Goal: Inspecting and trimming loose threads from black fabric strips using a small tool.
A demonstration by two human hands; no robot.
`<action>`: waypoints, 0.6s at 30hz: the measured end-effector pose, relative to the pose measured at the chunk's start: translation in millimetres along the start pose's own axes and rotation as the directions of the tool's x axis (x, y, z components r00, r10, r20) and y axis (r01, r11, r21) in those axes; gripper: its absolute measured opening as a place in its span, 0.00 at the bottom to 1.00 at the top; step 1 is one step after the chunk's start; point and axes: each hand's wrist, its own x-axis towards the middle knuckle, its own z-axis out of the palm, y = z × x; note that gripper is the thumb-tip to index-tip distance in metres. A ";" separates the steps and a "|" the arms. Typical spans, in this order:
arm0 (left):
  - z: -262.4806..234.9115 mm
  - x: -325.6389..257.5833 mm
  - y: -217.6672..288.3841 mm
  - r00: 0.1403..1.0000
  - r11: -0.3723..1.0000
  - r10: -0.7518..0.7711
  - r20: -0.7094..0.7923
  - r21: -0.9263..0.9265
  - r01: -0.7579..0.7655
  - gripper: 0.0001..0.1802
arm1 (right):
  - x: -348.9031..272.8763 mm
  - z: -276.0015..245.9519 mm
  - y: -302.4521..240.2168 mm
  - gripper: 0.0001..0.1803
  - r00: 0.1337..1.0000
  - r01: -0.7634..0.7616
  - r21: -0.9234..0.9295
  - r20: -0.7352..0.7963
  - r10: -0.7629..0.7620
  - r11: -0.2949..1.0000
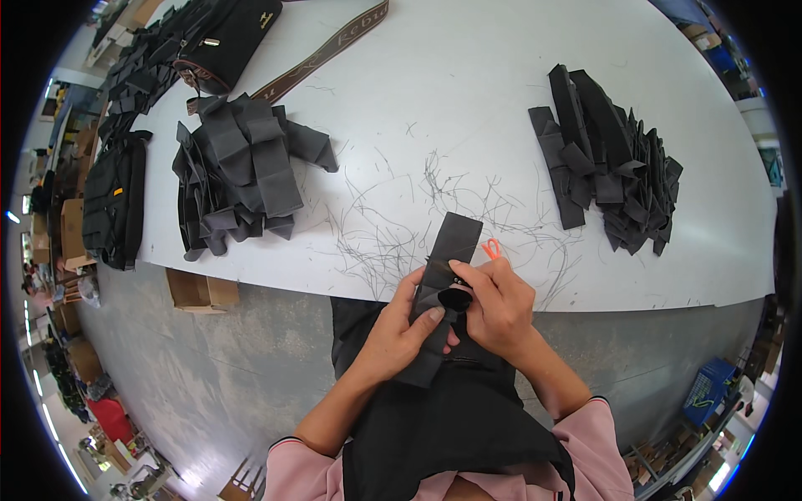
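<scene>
Black, limp fabric strip [441, 284] hangs off the white desk [468, 100] edge; left hand [401, 330] and right hand [497, 305] both pinch it mid-length. Light and floppy, probably best gripped near its folded centre.

Matt black cloth strip [445, 275], smooth white table [468, 92] (pen-scribbled), glossy orange plastic snips [492, 248]

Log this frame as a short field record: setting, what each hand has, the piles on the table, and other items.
setting: white table marked with pen scribbles, seen from above
left hand: grip on a long black fabric strip, thumb on top
right hand: pinching a small black flap on the same strip
orange-handled tool: on the table just behind the right hand
left pile: folded black pieces
right pile: folded black pieces
far corner: black bag with brown strap
</scene>
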 end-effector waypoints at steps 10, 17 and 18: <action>-2.8 3.5 4.2 0.999 0.999 -0.032 -0.005 -0.034 0.032 0.28 | -5.2 11.0 5.5 0.23 0.999 -0.016 -0.002 -0.046 0.016 1.000; -4.7 5.1 4.6 0.998 0.998 -0.059 0.008 -0.028 0.059 0.29 | -1.7 3.9 4.7 0.16 0.979 -0.182 0.199 -0.052 0.196 0.963; -6.0 8.1 5.5 0.997 0.995 -0.076 0.007 -0.058 0.076 0.28 | -1.3 3.2 5.8 0.16 0.979 -0.185 0.197 -0.050 0.198 0.963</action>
